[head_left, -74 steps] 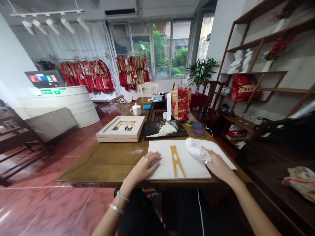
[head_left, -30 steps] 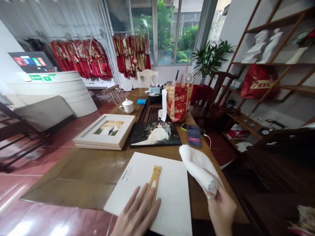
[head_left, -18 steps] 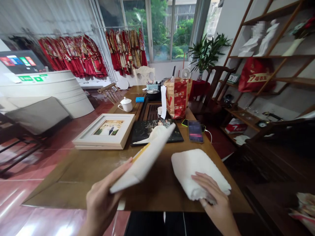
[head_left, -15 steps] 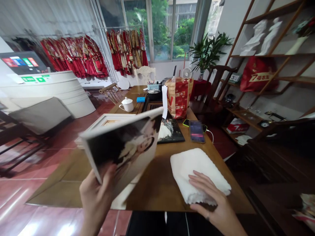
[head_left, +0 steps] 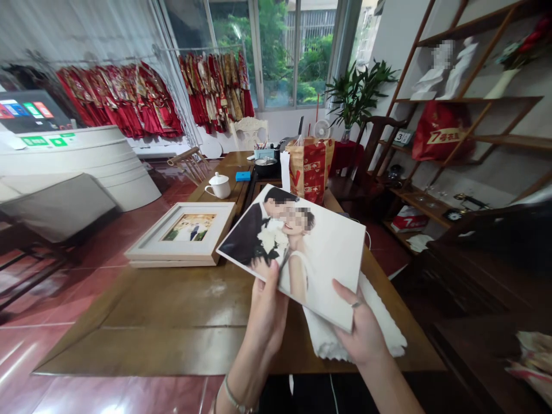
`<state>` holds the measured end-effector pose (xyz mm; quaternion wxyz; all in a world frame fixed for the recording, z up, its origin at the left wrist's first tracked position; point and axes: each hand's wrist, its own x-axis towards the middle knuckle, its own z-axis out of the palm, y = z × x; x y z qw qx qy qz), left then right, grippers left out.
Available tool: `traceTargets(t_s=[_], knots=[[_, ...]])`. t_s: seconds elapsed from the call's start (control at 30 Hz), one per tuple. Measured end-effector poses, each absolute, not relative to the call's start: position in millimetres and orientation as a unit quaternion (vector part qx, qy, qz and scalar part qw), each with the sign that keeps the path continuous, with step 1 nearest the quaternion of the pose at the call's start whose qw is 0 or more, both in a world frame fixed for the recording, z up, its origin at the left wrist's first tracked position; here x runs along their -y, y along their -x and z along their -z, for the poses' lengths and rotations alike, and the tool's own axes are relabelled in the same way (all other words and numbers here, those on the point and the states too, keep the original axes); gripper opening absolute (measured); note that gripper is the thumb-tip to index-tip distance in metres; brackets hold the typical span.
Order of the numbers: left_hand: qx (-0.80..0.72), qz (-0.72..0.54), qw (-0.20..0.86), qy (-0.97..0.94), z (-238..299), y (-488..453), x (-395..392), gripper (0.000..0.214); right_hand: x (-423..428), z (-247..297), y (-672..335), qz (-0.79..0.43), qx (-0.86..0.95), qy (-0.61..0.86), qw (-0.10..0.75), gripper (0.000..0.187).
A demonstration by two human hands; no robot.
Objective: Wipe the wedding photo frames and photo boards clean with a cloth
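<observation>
A white-edged photo panel (head_left: 328,253) showing a couple in wedding clothes is held tilted above the table. My left hand (head_left: 268,305) is closed on its lower left edge, thumb on the front. My right hand (head_left: 360,325) grips the lower right corner, also with the thumb on the printed side; the other fingers are hidden behind. Beneath the panel and my right hand, a folded white towel (head_left: 388,328) lies on the wooden table (head_left: 172,310). Left of the panel, pale picture frames (head_left: 142,257) lie stacked, the top one holding a small photo.
A white lidded cup (head_left: 219,187), a small blue box (head_left: 242,176), a black pot (head_left: 266,167) and a red-and-brown paper bag (head_left: 308,169) stand farther back on the table. A wooden shelf (head_left: 478,99) rises at the right. A wooden chair (head_left: 190,167) stands beyond the left edge.
The photo panel has swung right and turned its face toward me, now covering the dark photo and phones. My right hand has left the towel and taken hold of the panel.
</observation>
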<state>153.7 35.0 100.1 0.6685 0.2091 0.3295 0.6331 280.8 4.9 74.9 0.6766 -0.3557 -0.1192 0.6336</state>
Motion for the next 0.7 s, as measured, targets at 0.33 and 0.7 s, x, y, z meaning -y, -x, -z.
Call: traceTargets(t_s=[0.33, 0.7], knots=[[-0.596, -0.379, 0.230, -0.670, -74.1, -71.5, -128.9, 0.057, -12.6, -71.3, -352.4, -0.472, 0.117, 0.458, 0.744, 0.057], [-0.790, -0.097, 0.103, -0.597, -78.2, -86.8, -189.9, 0.120, 10.9, -71.1, -367.6, -0.456, 0.104, 0.519, 0.715, 0.063]])
